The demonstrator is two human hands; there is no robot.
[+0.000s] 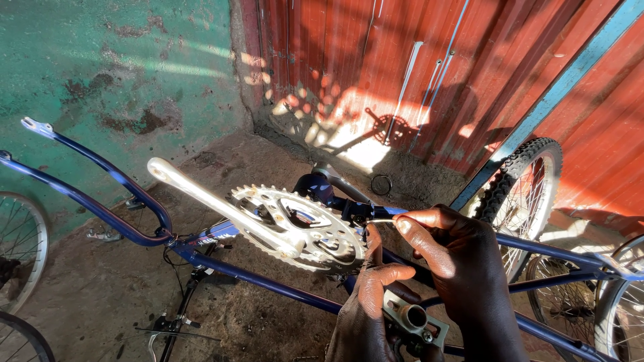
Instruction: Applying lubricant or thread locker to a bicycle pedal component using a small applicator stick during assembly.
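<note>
Sunlight falls across a red corrugated metal wall (416, 74) at the far side and a worn green painted wall (114, 67) at the far left, above a rough concrete floor (87, 281). A dark blue steel bicycle frame (268, 278) lies upside down across the middle, its rear stays reaching up to the left with no wheel between them. A knobby black tyre on a spoked wheel (520, 191) stands at the right, and part of another spoked wheel (20, 248) shows at the left edge. The silver toothed chainring with its long pale crank arm (295, 228) already sits mounted on the frame, and no chain is visible on it, so the drivetrain looks only partly assembled. The right hand (456, 265), near and right of the chainring, pinches a thin silver metal pin (381, 220) between thumb and forefinger, its tip just beside the bottom bracket. The left hand (369, 302) is closed around the black pedal (412, 322) of the near crank, its thumb pointing up toward the chainring. No container is in view.
</note>
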